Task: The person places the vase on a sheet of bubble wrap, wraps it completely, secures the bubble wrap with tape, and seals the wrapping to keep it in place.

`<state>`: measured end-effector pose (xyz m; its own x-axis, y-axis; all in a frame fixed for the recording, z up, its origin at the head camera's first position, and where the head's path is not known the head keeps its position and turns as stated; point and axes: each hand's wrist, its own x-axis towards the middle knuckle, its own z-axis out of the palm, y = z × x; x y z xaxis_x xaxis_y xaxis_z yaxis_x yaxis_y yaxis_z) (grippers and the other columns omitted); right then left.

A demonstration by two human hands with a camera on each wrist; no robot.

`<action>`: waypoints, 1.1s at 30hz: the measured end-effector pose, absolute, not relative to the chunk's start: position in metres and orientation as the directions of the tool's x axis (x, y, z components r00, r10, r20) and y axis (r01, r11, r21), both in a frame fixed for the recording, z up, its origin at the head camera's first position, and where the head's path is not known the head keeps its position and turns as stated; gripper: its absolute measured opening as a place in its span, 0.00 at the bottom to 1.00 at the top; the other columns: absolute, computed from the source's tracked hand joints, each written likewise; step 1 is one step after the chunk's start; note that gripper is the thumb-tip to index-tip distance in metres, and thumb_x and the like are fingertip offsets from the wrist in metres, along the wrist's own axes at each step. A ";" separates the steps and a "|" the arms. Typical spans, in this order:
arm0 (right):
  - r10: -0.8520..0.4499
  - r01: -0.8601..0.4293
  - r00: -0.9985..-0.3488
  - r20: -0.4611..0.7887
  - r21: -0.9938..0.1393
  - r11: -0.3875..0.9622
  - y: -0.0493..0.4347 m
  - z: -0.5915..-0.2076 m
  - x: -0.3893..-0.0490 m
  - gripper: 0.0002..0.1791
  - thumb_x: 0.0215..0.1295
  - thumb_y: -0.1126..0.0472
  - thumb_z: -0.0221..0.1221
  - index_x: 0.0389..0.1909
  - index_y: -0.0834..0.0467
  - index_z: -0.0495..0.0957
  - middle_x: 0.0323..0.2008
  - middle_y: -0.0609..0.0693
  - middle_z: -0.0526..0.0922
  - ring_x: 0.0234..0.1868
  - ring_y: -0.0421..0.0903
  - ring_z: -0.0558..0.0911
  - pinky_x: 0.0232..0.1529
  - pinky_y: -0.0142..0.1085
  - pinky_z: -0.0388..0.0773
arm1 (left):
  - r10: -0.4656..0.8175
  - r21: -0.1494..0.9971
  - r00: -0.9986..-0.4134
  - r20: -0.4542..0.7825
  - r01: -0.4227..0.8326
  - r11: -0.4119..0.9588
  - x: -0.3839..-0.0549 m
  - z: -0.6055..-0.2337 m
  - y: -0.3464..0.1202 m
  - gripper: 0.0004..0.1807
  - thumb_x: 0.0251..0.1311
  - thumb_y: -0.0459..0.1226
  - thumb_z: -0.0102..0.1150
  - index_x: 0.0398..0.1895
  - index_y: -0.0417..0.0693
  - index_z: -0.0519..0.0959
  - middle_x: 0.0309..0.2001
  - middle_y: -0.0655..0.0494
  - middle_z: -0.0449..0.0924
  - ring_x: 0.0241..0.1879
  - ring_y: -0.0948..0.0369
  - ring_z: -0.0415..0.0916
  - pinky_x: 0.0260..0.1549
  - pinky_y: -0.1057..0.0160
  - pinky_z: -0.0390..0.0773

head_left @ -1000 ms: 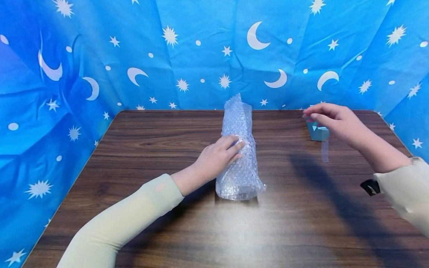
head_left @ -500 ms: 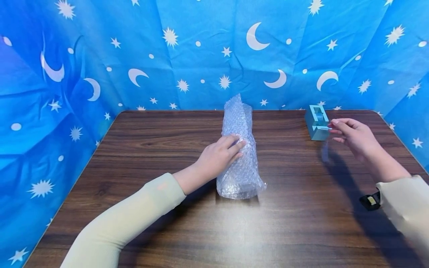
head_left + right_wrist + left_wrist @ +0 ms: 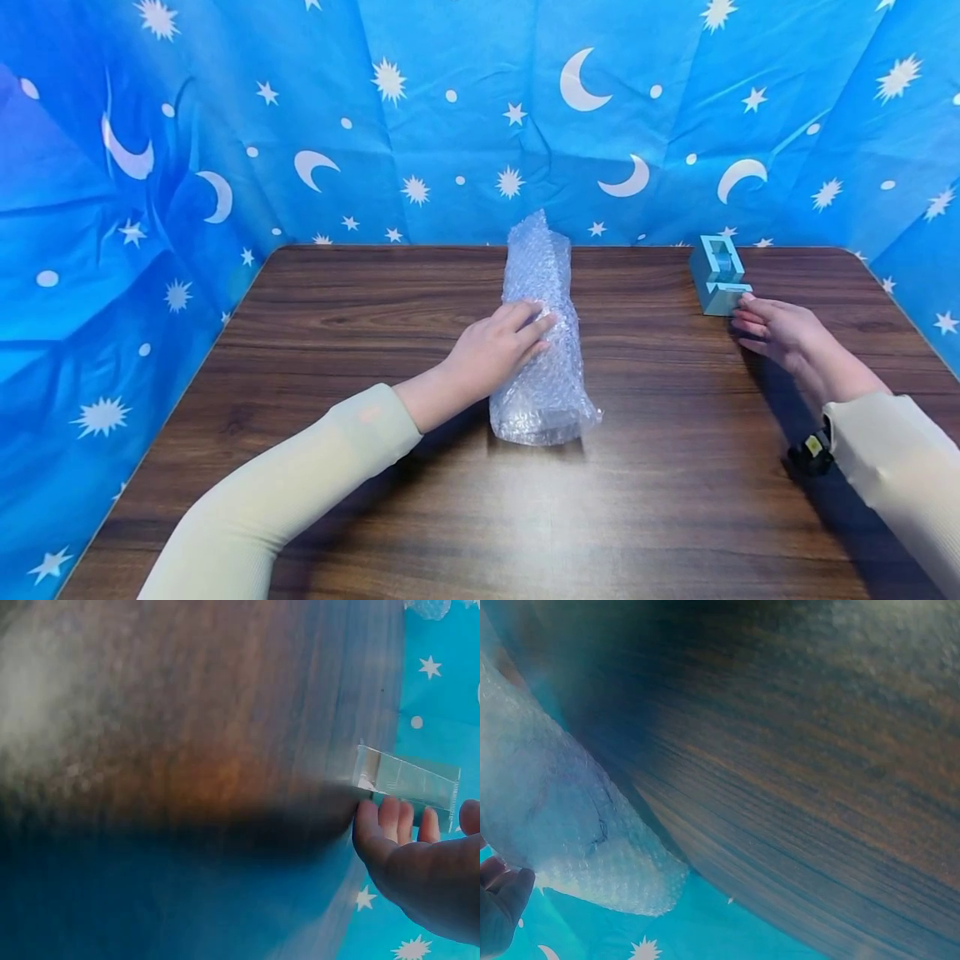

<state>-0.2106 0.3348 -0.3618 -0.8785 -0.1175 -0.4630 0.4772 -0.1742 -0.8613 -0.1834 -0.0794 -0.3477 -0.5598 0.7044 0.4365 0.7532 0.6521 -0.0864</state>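
Observation:
A bundle of bubble wrap (image 3: 546,367) lies lengthwise on the table, one pointed end toward the backdrop. My left hand (image 3: 491,350) rests on it, fingers draped over the wrap. In the left wrist view the bubble wrap (image 3: 577,802) fills the left side, with a thumb and finger (image 3: 510,900) against it. At the back right stands a teal tape dispenser (image 3: 718,279). My right hand (image 3: 783,333) is at its front, fingertips close to the cutter. A clear strip of tape (image 3: 405,776) shows before the dispenser in the right wrist view, fingertips (image 3: 388,814) right at its edge, thumb apart.
Brown wood-grain table (image 3: 360,292) with a bright reflection near its front. A blue cloth backdrop (image 3: 450,133) with white moons and stars hangs along the back and both sides. A small dark device (image 3: 810,454) is worn at the right wrist.
My right hand has come down from above the tape dispenser to its front, uncovering the dispenser's top. The left hand and the bubble-wrap bundle have stayed in place; the head view has shifted slightly.

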 end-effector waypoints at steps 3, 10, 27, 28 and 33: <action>-0.147 0.482 -0.875 -0.461 -0.852 -0.204 0.334 -0.363 -0.213 0.11 0.73 0.50 0.52 0.31 0.47 0.79 0.29 0.40 0.86 0.34 0.35 0.85 0.35 0.31 0.83 | 0.703 -0.086 -0.563 0.434 0.752 0.654 -0.183 -0.347 -0.080 0.20 0.70 0.44 0.54 0.61 0.48 0.78 0.57 0.47 0.79 0.57 0.54 0.78 0.44 0.61 0.85; -0.128 0.515 -0.856 -0.501 -0.804 -0.298 0.330 -0.365 -0.215 0.10 0.71 0.54 0.53 0.30 0.49 0.79 0.27 0.43 0.84 0.32 0.38 0.85 0.36 0.32 0.85 | 0.711 -0.088 -0.553 0.434 0.760 0.644 -0.183 -0.348 -0.080 0.20 0.70 0.43 0.54 0.62 0.47 0.78 0.57 0.47 0.78 0.57 0.53 0.78 0.45 0.61 0.85; 0.026 0.482 -0.867 -0.498 -0.851 -0.208 0.311 -0.360 -0.216 0.19 0.77 0.58 0.44 0.26 0.49 0.77 0.22 0.41 0.83 0.28 0.35 0.84 0.32 0.28 0.83 | 0.710 -0.105 -0.552 0.438 0.752 0.650 -0.183 -0.347 -0.077 0.20 0.70 0.44 0.54 0.61 0.48 0.78 0.57 0.48 0.78 0.57 0.55 0.78 0.44 0.62 0.85; 0.034 0.487 -0.865 -0.501 -0.852 -0.194 0.310 -0.359 -0.215 0.19 0.77 0.58 0.43 0.26 0.49 0.77 0.22 0.41 0.83 0.27 0.35 0.84 0.31 0.28 0.83 | 0.710 -0.108 -0.548 0.442 0.753 0.649 -0.183 -0.347 -0.077 0.20 0.70 0.44 0.54 0.61 0.48 0.78 0.57 0.48 0.78 0.56 0.55 0.78 0.43 0.62 0.85; 0.054 0.496 -0.859 -0.510 -0.852 -0.165 0.308 -0.358 -0.217 0.20 0.78 0.58 0.41 0.26 0.49 0.76 0.21 0.40 0.83 0.26 0.33 0.85 0.30 0.27 0.83 | 0.711 -0.111 -0.547 0.441 0.753 0.648 -0.183 -0.347 -0.076 0.20 0.71 0.44 0.54 0.61 0.48 0.78 0.56 0.48 0.78 0.56 0.55 0.78 0.43 0.62 0.85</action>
